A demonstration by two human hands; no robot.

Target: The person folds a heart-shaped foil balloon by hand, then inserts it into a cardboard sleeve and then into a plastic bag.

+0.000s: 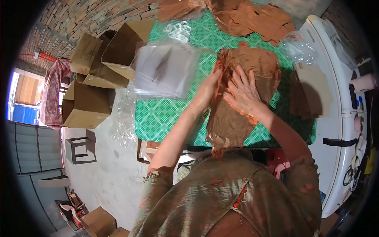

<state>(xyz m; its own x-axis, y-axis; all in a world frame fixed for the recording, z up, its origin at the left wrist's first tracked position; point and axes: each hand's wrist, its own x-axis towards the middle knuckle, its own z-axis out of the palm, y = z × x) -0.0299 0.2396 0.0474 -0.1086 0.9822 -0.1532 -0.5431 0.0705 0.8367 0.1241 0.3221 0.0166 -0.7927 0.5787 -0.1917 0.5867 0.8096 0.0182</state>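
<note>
A brown, thin, wrinkled cloth [233, 122] lies spread on the green checked tablecloth [158, 122], one end hanging over the near edge of the table. My right hand [245, 91] rests flat on it with the fingers spread. At the cloth's left edge, my left hand [210, 87] is closed on a fold, its fingertips partly hidden by the fabric. Left of that hand sits a stack of clear plastic bags [167, 71]. More brown cloth [248, 21] is piled at the far side of the table.
White plastic loops [177, 31] lie behind the bags. Tan cards [314, 87] and crumpled clear plastic [299, 48] are at the right, beside a white appliance [335, 98]. Open cardboard boxes [89, 104] stand left of the table, and a small dark frame [81, 150] sits on the floor.
</note>
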